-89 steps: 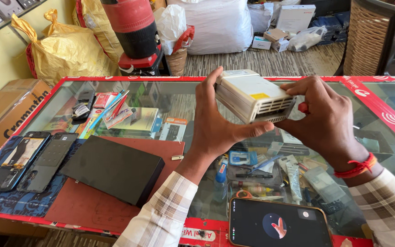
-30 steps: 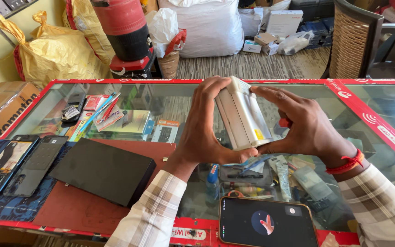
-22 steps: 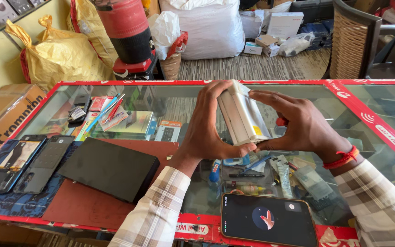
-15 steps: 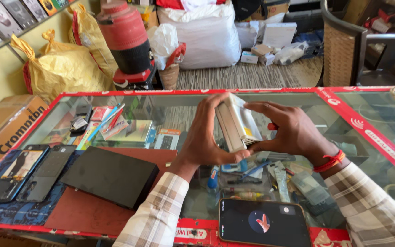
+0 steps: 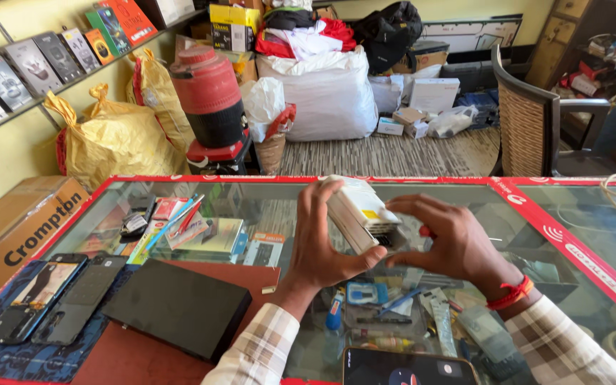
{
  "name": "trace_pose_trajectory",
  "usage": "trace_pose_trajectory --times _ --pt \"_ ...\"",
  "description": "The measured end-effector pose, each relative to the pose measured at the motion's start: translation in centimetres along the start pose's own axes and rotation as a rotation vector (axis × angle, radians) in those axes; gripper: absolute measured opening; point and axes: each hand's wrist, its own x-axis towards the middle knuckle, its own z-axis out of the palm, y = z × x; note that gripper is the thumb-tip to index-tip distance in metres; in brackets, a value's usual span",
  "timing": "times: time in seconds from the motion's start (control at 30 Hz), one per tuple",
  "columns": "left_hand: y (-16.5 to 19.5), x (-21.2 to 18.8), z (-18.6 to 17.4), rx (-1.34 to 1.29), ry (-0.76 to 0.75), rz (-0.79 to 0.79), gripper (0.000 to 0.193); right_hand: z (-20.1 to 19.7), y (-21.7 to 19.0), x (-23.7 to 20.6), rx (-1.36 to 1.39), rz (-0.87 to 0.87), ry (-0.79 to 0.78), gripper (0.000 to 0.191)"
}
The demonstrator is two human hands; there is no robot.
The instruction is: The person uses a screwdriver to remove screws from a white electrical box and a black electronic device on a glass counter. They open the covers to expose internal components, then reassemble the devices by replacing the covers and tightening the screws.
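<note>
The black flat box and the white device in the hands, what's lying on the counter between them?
In the head view, only a small pale scrap on the maroon mat between black flat box and white device.

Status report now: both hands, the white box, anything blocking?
Left hand and right hand both grip the white box, tilted, above the glass counter. Black flat box apart, left. Nothing blocking.

A glass-topped counter [image 5: 265, 207] with a red border is seen under the hands. Beyond them, a striped grey carpet [image 5: 401, 153] is laid on the floor. To the left of the hands, a yellow wall [image 5: 8, 153] with a shelf [image 5: 73, 78] is found. To the upper right, a wicker chair [image 5: 529, 128] is placed. Daylight is spread evenly.
</note>
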Motion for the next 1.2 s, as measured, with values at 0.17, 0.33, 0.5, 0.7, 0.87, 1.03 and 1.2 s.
trace_pose_trajectory --times 0.17,0.33,0.5,0.7,0.87,1.03,1.2 --pt "-0.6 -0.5 0.5 0.048 -0.031 -0.207 0.094 1.4 -0.6 -0.3 -0.137 -0.03 0.063 0.073" --pt "-0.9 -0.4 0.9 0.044 -0.069 -0.226 0.091 2.2 0.0 -0.7 -0.206 -0.062 0.134 0.069" --pt "-1.3 -0.5 1.2 0.181 -0.201 -0.274 0.096 2.6 1.3 -0.7 -0.228 -0.013 0.053 0.063" --pt "-2.3 -1.0 1.6 0.232 -0.296 -0.341 0.113 3.4 2.4 -0.9 -0.268 0.001 -0.033 0.058" --pt "-2.7 -1.3 1.8 0.194 -0.289 -0.427 0.113 3.5 2.6 -0.9 -0.276 0.044 -0.082 0.059" --pt "-1.7 -0.9 1.6 0.252 -0.213 -0.405 0.108 3.3 2.0 -0.7 -0.246 0.059 -0.046 0.058" --pt "-1.5 0.0 0.6 0.441 -0.144 -0.509 0.103 2.6 1.5 -0.6 -0.294 0.147 -0.002 0.056"
